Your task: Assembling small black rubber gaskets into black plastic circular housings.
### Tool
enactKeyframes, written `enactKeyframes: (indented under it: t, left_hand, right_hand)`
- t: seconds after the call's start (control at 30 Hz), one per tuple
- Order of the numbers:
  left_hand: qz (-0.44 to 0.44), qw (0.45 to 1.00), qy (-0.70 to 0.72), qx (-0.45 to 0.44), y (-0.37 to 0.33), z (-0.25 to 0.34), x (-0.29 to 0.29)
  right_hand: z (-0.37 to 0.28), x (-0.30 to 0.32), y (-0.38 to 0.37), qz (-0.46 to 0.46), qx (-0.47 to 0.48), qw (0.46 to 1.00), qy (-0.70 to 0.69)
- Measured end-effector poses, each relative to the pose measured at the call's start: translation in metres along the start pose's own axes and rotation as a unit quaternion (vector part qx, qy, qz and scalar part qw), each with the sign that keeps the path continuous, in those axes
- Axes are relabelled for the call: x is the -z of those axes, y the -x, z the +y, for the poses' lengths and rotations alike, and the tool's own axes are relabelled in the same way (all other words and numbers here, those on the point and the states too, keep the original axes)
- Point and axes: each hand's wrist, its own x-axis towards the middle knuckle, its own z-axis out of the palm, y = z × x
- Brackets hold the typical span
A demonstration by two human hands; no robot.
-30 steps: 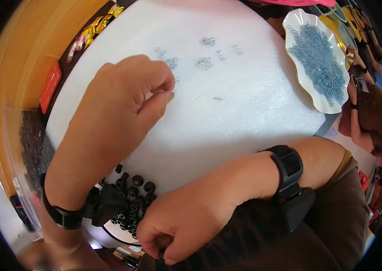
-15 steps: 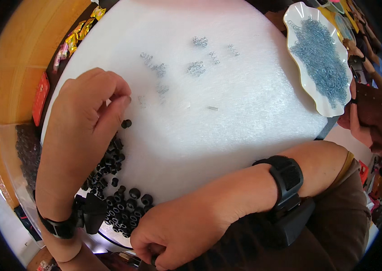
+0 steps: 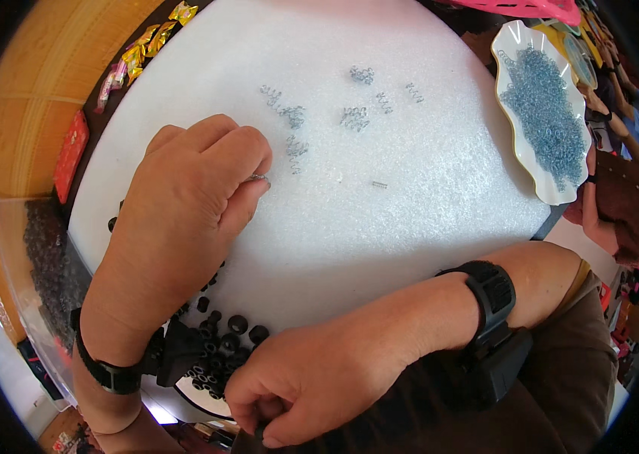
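My left hand [image 3: 202, 181] is closed in a pinch over the left middle of the white foam sheet [image 3: 319, 257]. A small metal spring [image 3: 258, 178] pokes out between its thumb and forefinger. At the near edge, my right hand [image 3: 308, 382] is curled shut around a small black part [image 3: 260, 431], mostly hidden by the fingers. Between my arms lies a pile of short black cylindrical parts [image 3: 217, 352], partly covered by my left wrist. Beyond my left hand are loose clumps of springs [image 3: 291, 117], and a single short spring [image 3: 379, 185] lies farther right.
A white scalloped dish [image 3: 520, 144] heaped with springs stands at the far right. On the left is a clear plastic box [image 3: 9, 250] of dark parts, a red packet [image 3: 71, 155] and wrapped sweets [image 3: 134, 57]. A pink basket [image 3: 524, 7] shows at the top; people sit at right.
My left hand has moved right and now shows a spring in its pinch. The spring by the left clump is no longer seen there. My right hand stays curled at the near edge.
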Motion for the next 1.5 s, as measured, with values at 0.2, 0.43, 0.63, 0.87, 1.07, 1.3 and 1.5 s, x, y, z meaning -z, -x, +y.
enactKeyframes:
  t: [0.2,0.43,0.63,0.87,1.07,1.3,1.5]
  left_hand:
    - [0.044,0.984,0.158,0.075,0.012,0.002,0.007]
    - [0.154,0.868,0.393,0.261,0.063,0.02,0.033]
    - [0.241,0.786,0.508,0.258,0.126,0.029,0.034]
    - [0.341,0.83,0.404,0.177,0.161,0.044,0.019]
    - [0.353,0.856,0.355,0.127,0.175,0.041,0.018]
    - [0.322,0.912,0.226,0.118,0.188,0.047,0.024]
    - [0.333,0.929,0.13,0.093,0.2,0.044,0.018]
  right_hand:
    - [0.0,-0.001,0.002,0.007,0.005,1.0,0.005]
    - [-0.008,0.0,0.003,0.006,-0.037,0.997,-0.061]
    - [-0.029,-0.003,0.001,0.188,-0.005,0.971,-0.148]
    - [-0.015,-0.004,-0.012,0.236,0.108,0.941,-0.215]
    - [-0.025,-0.035,-0.027,0.268,0.065,0.948,-0.157]
    - [-0.018,-0.043,-0.039,0.264,0.056,0.951,-0.152]
    - [-0.016,-0.041,-0.047,0.243,0.042,0.957,-0.151]
